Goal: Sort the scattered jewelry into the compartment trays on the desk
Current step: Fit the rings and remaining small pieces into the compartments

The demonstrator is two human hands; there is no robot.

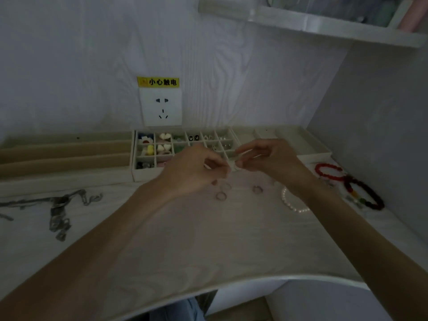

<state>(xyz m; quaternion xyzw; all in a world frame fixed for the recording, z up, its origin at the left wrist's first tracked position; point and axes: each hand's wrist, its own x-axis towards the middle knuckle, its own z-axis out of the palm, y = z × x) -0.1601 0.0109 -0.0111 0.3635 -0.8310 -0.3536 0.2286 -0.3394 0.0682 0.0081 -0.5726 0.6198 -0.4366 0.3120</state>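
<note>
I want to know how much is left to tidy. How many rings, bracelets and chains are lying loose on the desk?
Rings: 3
Bead bracelets: 3, bright red, dark red, white pearl
Silver chains: 1 tangled heap, too blurred to split
Total: 7

Both hands point(194, 169) point(264, 156) pinch one small pale piece point(234, 166) above scattered rings point(221, 196).

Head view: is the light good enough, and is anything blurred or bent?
Head view: dim and grey overall, no glare; the small item pinched between the left hand and right hand is too blurred to identify; the rings on the desk look soft; wide-angle distortion curves the desk edge.
</note>
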